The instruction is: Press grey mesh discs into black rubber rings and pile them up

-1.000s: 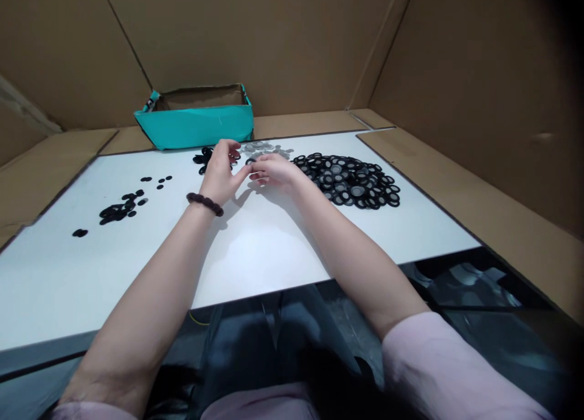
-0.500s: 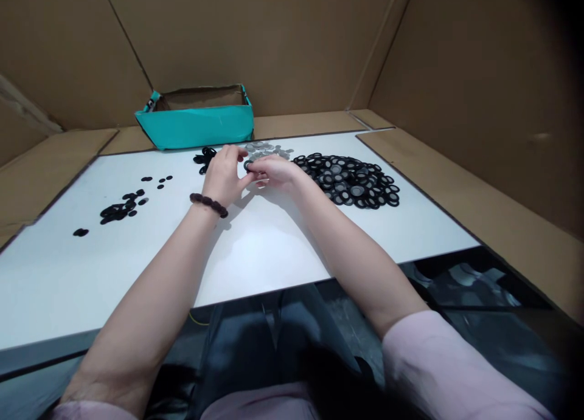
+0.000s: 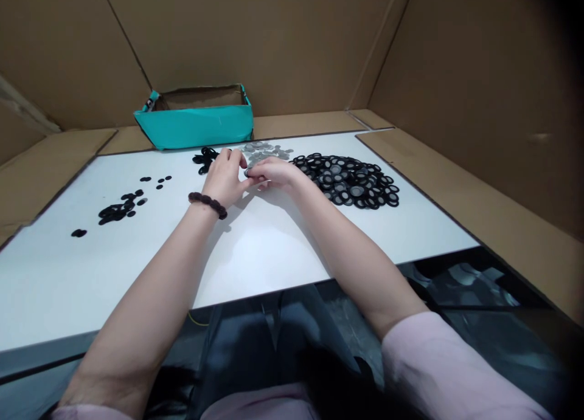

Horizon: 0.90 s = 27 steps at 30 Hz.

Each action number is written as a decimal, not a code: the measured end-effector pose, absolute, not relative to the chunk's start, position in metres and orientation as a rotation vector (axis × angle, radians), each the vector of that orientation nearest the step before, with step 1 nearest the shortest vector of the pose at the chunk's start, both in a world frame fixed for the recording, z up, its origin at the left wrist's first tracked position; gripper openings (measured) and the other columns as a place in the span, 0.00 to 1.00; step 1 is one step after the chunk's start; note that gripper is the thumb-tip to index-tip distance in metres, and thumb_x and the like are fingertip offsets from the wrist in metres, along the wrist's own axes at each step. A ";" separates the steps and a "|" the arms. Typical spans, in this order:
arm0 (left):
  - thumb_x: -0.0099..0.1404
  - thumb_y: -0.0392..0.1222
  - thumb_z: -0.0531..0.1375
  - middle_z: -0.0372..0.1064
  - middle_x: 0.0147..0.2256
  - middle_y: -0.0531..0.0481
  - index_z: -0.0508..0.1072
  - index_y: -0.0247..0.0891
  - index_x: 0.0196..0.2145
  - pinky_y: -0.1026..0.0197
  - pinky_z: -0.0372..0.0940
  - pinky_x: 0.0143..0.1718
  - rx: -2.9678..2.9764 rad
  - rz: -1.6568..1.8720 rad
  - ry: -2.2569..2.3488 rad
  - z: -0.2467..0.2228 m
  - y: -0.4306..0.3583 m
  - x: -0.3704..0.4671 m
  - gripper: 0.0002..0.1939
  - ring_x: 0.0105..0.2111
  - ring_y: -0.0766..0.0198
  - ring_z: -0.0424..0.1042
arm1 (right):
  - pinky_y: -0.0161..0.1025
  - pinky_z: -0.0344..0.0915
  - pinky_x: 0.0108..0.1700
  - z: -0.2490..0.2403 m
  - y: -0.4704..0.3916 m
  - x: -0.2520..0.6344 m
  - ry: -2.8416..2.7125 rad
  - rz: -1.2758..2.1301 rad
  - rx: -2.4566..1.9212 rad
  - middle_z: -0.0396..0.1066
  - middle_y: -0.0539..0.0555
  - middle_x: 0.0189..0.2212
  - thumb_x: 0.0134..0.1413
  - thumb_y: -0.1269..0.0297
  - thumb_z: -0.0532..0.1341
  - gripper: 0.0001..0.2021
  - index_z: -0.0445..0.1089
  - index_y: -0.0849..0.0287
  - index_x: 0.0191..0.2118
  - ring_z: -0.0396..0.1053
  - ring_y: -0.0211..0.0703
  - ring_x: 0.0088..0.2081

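Note:
Over the middle of the white board [image 3: 255, 250], my left hand [image 3: 227, 175] and my right hand [image 3: 276, 172] meet. A small dark ring with a grey disc [image 3: 247, 172] is pinched in my right fingers. My left thumb touches the right fingertips, and its other fingers curl above the ring. Behind the hands lie loose grey discs [image 3: 262, 149]. Several black rings [image 3: 205, 158] sit just left of my left hand. A large heap of black rings with grey centres [image 3: 356, 180] spreads to the right of my right hand.
A turquoise box [image 3: 196, 127] stands at the back left on the cardboard. Small black pieces [image 3: 119, 210] are scattered on the board's left part. Cardboard walls [image 3: 310, 49] rise behind and at the right side. The board's front edge runs above my lap.
The ring between my hands has tilted and dropped slightly. My left fingers have shifted a little downward; both hands stay at nearly the same place.

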<state>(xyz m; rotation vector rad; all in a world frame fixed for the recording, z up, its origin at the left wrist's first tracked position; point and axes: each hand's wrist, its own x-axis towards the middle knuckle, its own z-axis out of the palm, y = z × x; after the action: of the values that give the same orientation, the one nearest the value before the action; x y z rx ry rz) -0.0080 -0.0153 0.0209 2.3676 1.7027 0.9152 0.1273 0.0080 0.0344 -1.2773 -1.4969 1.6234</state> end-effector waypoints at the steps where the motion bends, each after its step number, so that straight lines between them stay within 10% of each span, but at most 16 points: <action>1: 0.54 0.40 0.63 0.62 0.41 0.44 0.65 0.36 0.38 0.49 0.62 0.49 2.379 0.891 1.670 0.021 -0.015 -0.008 0.15 0.46 0.52 0.64 | 0.29 0.55 0.21 0.034 0.008 0.127 -1.503 1.617 -1.286 0.53 0.46 0.13 0.49 0.79 0.57 0.14 0.57 0.60 0.18 0.55 0.30 0.19; 27: 0.58 0.38 0.56 0.63 0.44 0.36 0.65 0.32 0.44 0.47 0.61 0.47 2.449 0.532 1.920 0.018 -0.025 0.005 0.15 0.47 0.47 0.65 | 0.30 0.60 0.22 0.022 0.018 0.128 -1.775 1.234 -1.512 0.63 0.50 0.15 0.41 0.76 0.60 0.10 0.62 0.61 0.15 0.61 0.34 0.20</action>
<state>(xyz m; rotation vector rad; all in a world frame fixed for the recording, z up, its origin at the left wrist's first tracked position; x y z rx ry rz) 0.0046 -0.0246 0.0180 2.4489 1.9200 0.5316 0.1277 0.0177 0.0223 -1.5121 -1.7748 1.2343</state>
